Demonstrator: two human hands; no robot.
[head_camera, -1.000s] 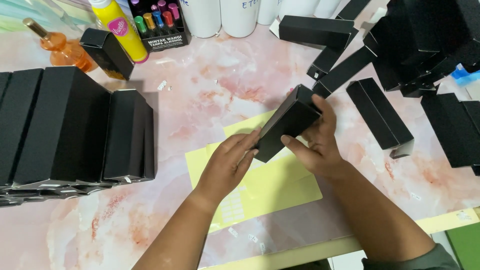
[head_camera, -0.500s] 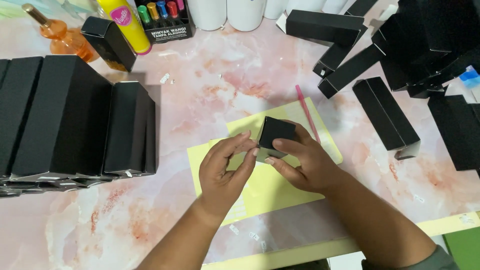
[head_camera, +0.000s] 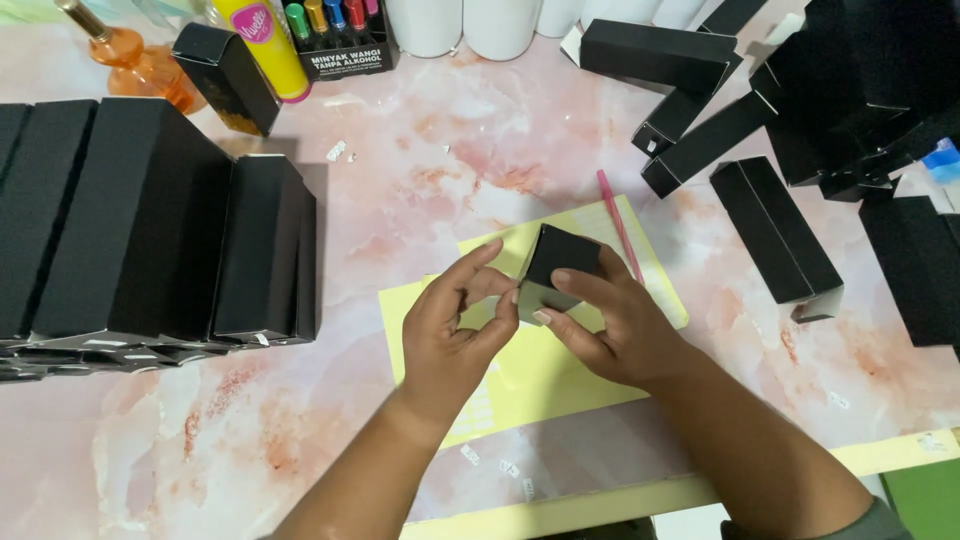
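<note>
A small black carton (head_camera: 556, 262) stands on end over a yellow sheet (head_camera: 530, 370), seen from its top. My right hand (head_camera: 605, 325) wraps around its right side, with the fingers over its near face. My left hand (head_camera: 455, 325) is at its left side, fingertips touching the carton's near edge, thumb and forefinger curled toward it. A thin pink pen (head_camera: 620, 226) lies on the sheet just right of the carton.
A row of folded black cartons (head_camera: 150, 235) fills the left. More black cartons (head_camera: 775, 230) lie scattered at the right and back. An orange bottle (head_camera: 135, 60), a yellow bottle (head_camera: 265, 45), a marker pack (head_camera: 340, 35) and white cylinders (head_camera: 465, 25) stand along the marbled table's (head_camera: 400, 180) back edge.
The carton went from tilted and long-side-up above the sheet to upright on end. Both hands drew in closer around it, and the pink pen came into view.
</note>
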